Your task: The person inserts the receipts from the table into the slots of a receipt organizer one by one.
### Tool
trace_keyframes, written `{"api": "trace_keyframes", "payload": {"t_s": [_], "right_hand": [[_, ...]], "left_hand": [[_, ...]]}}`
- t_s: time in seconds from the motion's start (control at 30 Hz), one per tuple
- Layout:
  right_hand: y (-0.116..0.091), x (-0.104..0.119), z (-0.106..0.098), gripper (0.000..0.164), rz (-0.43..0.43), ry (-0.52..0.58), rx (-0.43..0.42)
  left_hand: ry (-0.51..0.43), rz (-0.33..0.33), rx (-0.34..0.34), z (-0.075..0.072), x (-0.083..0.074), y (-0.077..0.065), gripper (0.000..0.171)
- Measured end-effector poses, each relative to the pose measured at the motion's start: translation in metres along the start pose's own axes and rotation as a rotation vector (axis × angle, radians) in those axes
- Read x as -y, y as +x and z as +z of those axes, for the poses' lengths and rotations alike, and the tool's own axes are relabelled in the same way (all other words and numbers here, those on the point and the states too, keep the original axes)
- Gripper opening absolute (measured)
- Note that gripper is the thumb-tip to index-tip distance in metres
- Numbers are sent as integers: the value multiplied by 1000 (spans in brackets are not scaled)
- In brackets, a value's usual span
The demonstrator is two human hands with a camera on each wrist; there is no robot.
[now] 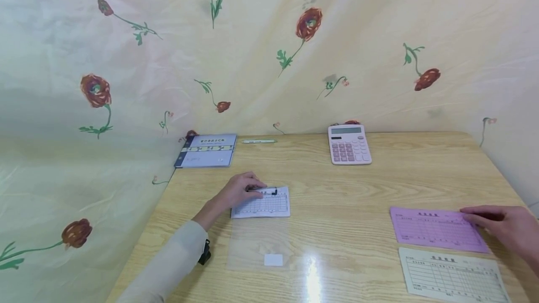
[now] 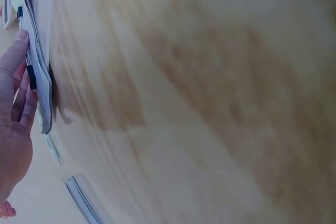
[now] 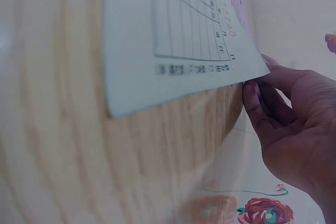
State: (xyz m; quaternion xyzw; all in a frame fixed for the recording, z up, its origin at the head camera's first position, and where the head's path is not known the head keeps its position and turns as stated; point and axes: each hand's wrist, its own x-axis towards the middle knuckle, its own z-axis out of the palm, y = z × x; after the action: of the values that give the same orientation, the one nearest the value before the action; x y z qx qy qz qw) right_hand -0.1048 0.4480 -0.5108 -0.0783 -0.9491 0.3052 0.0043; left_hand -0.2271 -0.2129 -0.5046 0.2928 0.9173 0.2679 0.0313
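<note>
A: Nearest?
B: Pale slip (image 1: 455, 275), four o'clock on the bench (image 1: 345, 200); just beyond, pink slip (image 1: 433, 230), right hand (image 1: 511, 229) pinching its two o'clock corner.
A: Handling?
B: Probably light, floppy, creases easily; use corners.
A: Farther?
B: Clipped pad (image 1: 273, 205), six o'clock, left hand (image 1: 240, 191) pinching its top edge. Likely stiffer.

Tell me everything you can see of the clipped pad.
The clipped pad is a thin stack of whitish paper sheets, the top printed with a grid. Two black clips hold its far edge, where the left hand pinches it. It looks roughly level over the table's left side, contact unclear.
</note>
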Motion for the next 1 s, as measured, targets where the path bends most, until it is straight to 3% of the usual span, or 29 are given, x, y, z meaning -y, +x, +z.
{"api": "trace_keyframes", "payload": {"t_s": [0.17,0.57,0.83,1.0], "right_hand": [[1,2,-2,24,-1,3,-16],[13,11,-9,18,-98,92,8],[21,42,-20,20,-133,191,11],[32,68,-25,34,-110,207,76]], "left_hand": [[80,76,7,-3,-1,1,28],[237,158,24,-5,-4,0,29],[308,215,20,-4,-2,0,28],[337,234,28,-4,-2,1,28]]}}
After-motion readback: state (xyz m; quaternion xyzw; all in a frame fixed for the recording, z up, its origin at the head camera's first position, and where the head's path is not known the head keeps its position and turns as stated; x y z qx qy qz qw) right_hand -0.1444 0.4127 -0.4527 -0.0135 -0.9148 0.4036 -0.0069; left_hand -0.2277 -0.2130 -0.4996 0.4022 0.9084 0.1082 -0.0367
